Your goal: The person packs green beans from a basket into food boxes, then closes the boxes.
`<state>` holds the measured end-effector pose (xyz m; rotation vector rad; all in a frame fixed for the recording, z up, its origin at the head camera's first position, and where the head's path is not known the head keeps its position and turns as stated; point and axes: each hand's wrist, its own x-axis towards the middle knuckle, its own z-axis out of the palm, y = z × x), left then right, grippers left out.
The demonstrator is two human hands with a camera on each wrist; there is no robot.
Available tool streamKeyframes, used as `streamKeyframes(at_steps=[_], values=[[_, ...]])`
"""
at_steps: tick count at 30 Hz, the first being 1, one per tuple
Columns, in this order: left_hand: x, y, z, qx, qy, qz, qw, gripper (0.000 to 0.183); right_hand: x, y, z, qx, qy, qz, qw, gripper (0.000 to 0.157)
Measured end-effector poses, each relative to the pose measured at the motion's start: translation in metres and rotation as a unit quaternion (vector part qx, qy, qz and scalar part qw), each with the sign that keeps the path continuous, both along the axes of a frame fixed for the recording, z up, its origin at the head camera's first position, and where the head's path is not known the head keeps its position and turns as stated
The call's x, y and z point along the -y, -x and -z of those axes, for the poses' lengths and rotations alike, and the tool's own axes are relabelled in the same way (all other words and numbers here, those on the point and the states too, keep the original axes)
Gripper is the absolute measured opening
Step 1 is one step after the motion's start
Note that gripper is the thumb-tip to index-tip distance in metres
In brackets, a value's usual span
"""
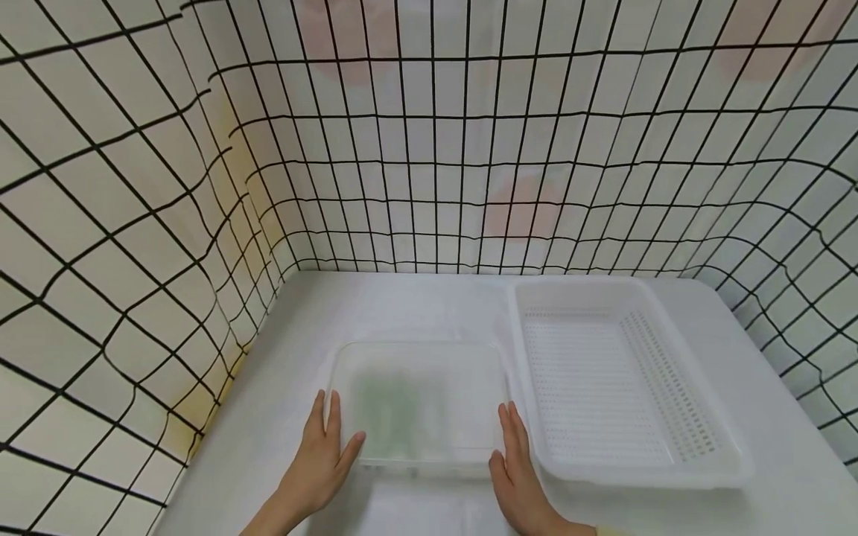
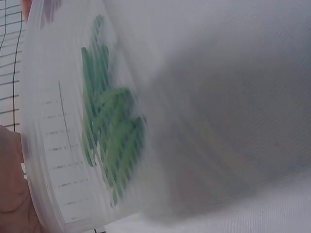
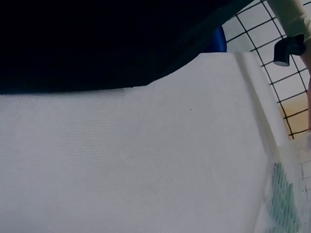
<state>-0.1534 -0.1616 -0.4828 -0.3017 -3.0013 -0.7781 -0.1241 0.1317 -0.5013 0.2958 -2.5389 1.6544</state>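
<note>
A clear plastic container with a translucent lid [image 1: 462, 394] sits on the white table surface. Through its wall, in the left wrist view, long green pieces [image 2: 114, 136] resembling green beans show in a heap, along with a blurred purplish patch. My left hand [image 1: 320, 461] lies along the container's left side, fingers straight, the thumb over its front left corner. At the right side my right hand [image 1: 516, 476] has straight fingers against the edge, between container and basket. The right wrist view shows only a corner of the container with green pieces [image 3: 282, 199].
A white slotted plastic basket [image 1: 643, 474] stands right of the container. Black wire mesh [image 1: 434, 162] rises behind and at both sides of the white table [image 1: 415, 298]. Dark clothing [image 3: 97, 43] fills the top of the right wrist view.
</note>
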Motion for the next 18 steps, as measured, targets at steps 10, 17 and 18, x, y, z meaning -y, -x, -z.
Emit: streamKeyframes(at_steps=[10,17,18], values=[[0.002,0.016,-0.002,0.026,0.026,0.016,0.9992,0.083,0.000,0.004,0.000,-0.016,-0.066,-0.013,0.998,0.068],[-0.003,0.029,-0.027,-0.008,0.113,0.057,0.9919,0.079,0.002,0.000,0.001,-0.187,-0.239,-0.077,0.950,0.079],[-0.006,0.034,-0.032,-0.019,0.122,0.070,0.9899,0.078,0.002,0.001,-0.004,-0.198,-0.257,-0.089,0.942,0.079]])
